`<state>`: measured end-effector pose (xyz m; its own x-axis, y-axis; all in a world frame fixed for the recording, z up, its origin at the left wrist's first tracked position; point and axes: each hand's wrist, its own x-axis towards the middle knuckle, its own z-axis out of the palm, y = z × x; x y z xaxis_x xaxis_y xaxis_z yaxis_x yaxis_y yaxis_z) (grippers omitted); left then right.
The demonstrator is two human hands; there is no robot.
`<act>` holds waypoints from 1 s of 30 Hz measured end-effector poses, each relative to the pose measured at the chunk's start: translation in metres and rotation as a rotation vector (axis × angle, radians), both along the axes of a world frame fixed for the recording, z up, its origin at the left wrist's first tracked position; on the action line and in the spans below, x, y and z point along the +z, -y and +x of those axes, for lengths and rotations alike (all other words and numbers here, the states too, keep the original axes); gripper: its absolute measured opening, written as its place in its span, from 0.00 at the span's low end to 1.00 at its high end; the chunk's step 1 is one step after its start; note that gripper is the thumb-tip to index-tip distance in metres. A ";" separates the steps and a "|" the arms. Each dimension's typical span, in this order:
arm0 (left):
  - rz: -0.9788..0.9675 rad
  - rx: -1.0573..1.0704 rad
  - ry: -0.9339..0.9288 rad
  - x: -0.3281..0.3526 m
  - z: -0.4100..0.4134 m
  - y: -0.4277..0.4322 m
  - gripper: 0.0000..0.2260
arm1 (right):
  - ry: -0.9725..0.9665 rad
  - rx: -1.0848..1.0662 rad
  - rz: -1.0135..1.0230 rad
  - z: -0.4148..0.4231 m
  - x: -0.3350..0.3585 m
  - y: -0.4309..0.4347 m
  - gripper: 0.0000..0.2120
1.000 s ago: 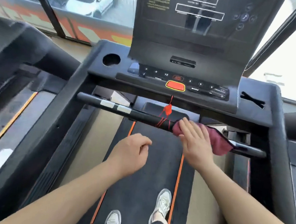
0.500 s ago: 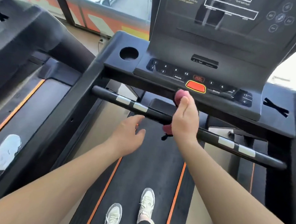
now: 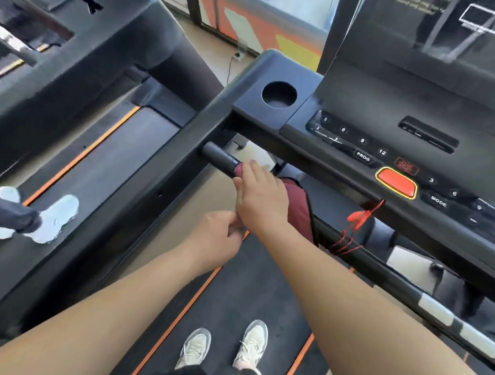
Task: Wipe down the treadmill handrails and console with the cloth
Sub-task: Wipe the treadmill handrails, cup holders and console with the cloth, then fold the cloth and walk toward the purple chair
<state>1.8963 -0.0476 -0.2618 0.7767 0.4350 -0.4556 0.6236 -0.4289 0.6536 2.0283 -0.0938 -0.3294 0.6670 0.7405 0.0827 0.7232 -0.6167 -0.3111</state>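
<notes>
A black front handrail bar [image 3: 389,275] crosses the treadmill below the console [image 3: 394,159]. My right hand [image 3: 261,199] presses a dark red cloth [image 3: 297,207] around the bar near its left end, close to where the bar meets the left side rail [image 3: 150,184]. The cloth hangs down to the right of my hand. My left hand [image 3: 215,238] hovers just below the right wrist, fingers curled, holding nothing that I can see. The console carries numbered buttons and an orange stop button [image 3: 396,182].
A red safety cord and clip [image 3: 357,225] dangle from the console over the bar. A round cup holder [image 3: 279,94] sits at the console's left. Another treadmill [image 3: 70,64] stands on the left, with another person's shoe [image 3: 52,220] on it. My own shoes [image 3: 224,348] stand on the belt.
My right hand has slid the cloth leftward along the bar, from right of the middle to near its left end. My view has turned left. My left hand stayed below it.
</notes>
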 end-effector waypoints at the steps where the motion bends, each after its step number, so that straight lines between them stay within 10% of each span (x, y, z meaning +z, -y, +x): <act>1: 0.006 -0.003 0.002 0.001 -0.002 -0.001 0.11 | 0.027 0.053 0.022 0.001 -0.002 0.005 0.22; 7: 0.062 -0.040 -0.040 -0.006 -0.009 -0.001 0.12 | 0.098 0.096 0.184 -0.010 -0.008 0.090 0.21; 15: -0.239 -0.043 0.022 -0.015 -0.031 0.029 0.18 | -0.816 -0.561 0.502 -0.097 0.045 0.146 0.16; 21: -0.598 -0.167 0.108 -0.013 -0.078 0.058 0.19 | -0.914 -0.792 0.810 -0.165 0.062 0.144 0.17; 30: -0.470 -0.513 0.050 -0.022 -0.178 0.097 0.06 | -0.931 -1.019 0.772 -0.329 0.083 0.188 0.19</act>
<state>1.7182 -0.1444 -0.2842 0.8564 -0.2272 -0.4636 0.3818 -0.3257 0.8649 1.6992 -0.2823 -0.2468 0.8681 -0.0562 -0.4932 -0.4940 -0.1945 -0.8474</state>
